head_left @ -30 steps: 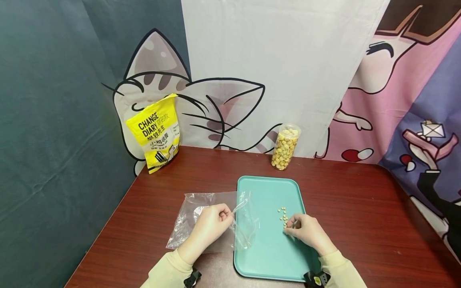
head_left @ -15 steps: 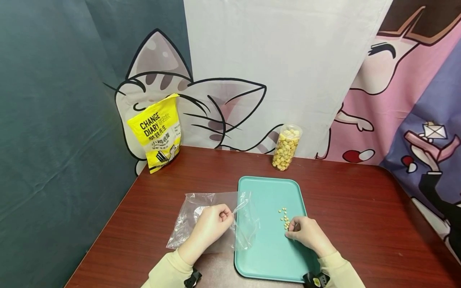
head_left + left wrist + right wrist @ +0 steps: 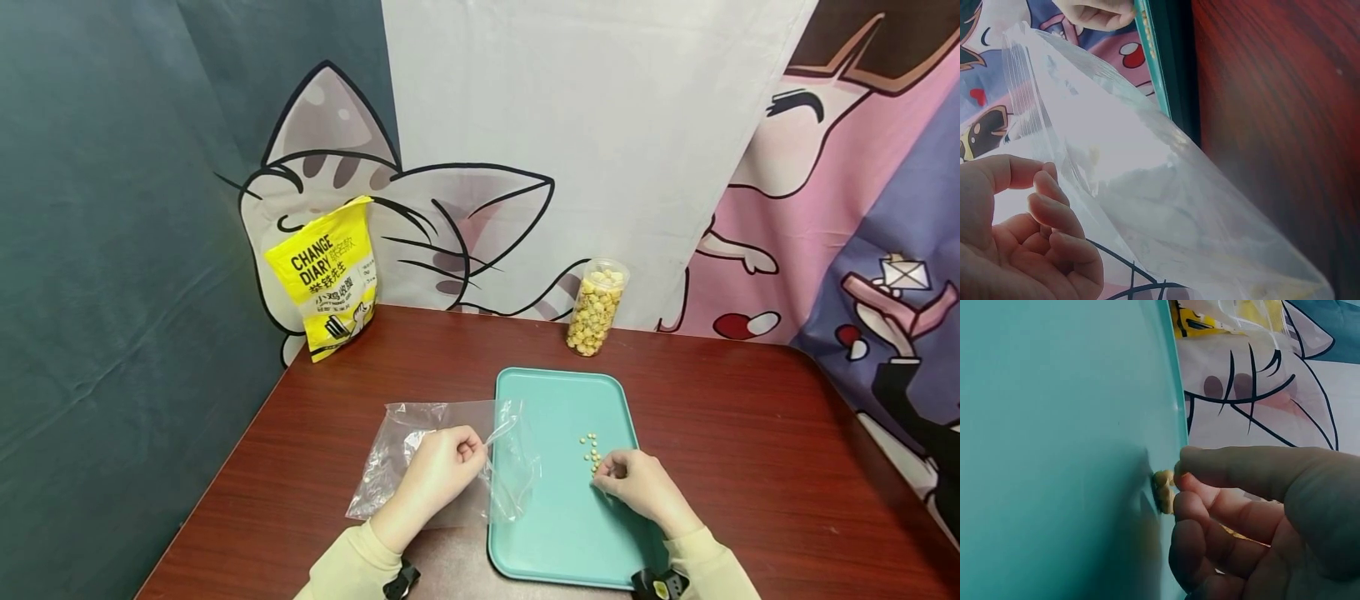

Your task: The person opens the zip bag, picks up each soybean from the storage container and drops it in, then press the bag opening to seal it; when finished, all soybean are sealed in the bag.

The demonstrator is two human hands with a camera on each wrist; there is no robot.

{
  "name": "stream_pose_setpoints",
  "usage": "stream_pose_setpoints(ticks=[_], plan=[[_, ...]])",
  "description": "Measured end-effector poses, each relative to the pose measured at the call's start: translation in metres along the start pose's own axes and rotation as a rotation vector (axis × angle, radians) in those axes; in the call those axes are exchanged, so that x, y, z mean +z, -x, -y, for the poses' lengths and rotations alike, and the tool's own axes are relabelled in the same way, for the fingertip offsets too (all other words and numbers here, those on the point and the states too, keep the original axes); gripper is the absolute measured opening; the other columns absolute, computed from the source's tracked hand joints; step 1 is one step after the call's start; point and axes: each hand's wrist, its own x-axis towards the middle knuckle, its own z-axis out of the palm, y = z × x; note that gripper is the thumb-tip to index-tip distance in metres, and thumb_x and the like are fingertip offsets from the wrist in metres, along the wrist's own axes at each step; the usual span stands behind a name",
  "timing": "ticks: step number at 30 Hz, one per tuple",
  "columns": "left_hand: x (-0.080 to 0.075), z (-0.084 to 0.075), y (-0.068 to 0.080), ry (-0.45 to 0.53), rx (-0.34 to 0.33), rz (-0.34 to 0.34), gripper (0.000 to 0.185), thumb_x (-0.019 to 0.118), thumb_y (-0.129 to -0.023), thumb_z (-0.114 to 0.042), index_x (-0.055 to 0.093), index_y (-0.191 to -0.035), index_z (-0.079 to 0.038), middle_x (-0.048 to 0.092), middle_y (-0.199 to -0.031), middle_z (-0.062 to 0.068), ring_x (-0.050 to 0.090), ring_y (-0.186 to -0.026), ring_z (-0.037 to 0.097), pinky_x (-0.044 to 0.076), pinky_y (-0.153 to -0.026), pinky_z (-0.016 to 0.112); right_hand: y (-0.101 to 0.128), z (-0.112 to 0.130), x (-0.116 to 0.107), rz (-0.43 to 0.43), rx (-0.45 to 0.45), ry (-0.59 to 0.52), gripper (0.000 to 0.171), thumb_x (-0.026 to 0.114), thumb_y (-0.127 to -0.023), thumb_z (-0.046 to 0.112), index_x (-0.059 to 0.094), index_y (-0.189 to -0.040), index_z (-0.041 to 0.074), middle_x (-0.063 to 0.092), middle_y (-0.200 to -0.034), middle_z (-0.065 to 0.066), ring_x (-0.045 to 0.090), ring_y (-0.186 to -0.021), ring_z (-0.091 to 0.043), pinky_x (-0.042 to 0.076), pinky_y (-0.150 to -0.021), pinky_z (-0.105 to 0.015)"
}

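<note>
A clear plastic zip bag lies on the table with its mouth raised over the left rim of a teal tray. My left hand pinches the bag's upper edge; in the left wrist view the bag stretches away from the curled fingers. A short row of small yellow pieces lies on the tray. My right hand rests at the near end of that row. In the right wrist view its thumb and fingers pinch a couple of yellow pieces against the tray.
A yellow snack pouch leans on the backdrop at the back left. A clear jar of yellow puffs stands behind the tray. Fabric walls close in the left side and the back of the dark red table.
The right hand's fingers have drawn in on the nearest yellow pieces. The left hand and the bag have stayed put.
</note>
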Motion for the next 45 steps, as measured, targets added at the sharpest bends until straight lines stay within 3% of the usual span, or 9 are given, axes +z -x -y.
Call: stream_pose_setpoints(ticks=[12,20,35,45], plan=[[0.003,0.000,-0.001,0.001,0.007,0.008,0.016,0.060,-0.077,-0.009,0.058,-0.064,-0.019,0.043,-0.054,-0.013,0.037,-0.049,-0.002,0.034,-0.049,0.017,0.000,0.018,0.008,-0.080,-0.099,-0.112,0.006,0.072,-0.082,0.016,0.067,-0.079,0.016,0.055,-0.066,0.006,0.048,-0.059,-0.005,0.040,-0.054,-0.023],[0.001,-0.001,-0.001,0.008,-0.007,0.014,0.016,0.060,-0.076,-0.009,0.058,-0.064,-0.018,0.043,-0.054,-0.013,0.037,-0.049,-0.002,0.034,-0.049,0.018,-0.001,0.031,0.020,-0.203,-0.195,-0.172,0.008,0.073,-0.081,0.013,0.067,-0.081,0.019,0.050,-0.062,0.007,0.042,-0.054,-0.005,0.037,-0.053,-0.023],[0.002,0.000,-0.001,0.001,0.006,0.011,0.016,0.061,-0.076,-0.010,0.058,-0.063,-0.018,0.043,-0.053,-0.013,0.037,-0.048,-0.003,0.034,-0.048,0.018,-0.001,0.053,0.036,-0.124,-0.343,-0.155,0.007,0.073,-0.081,0.016,0.067,-0.083,0.020,0.049,-0.061,0.011,0.043,-0.055,-0.002,0.039,-0.052,-0.022],[0.002,-0.001,-0.001,0.008,0.005,0.017,0.016,0.061,-0.077,-0.009,0.058,-0.063,-0.018,0.043,-0.053,-0.013,0.037,-0.048,-0.003,0.034,-0.048,0.018,-0.001,0.053,0.035,-0.095,-0.313,-0.182,0.007,0.072,-0.082,0.016,0.067,-0.085,0.020,0.050,-0.062,0.009,0.043,-0.054,-0.003,0.039,-0.051,-0.022]])
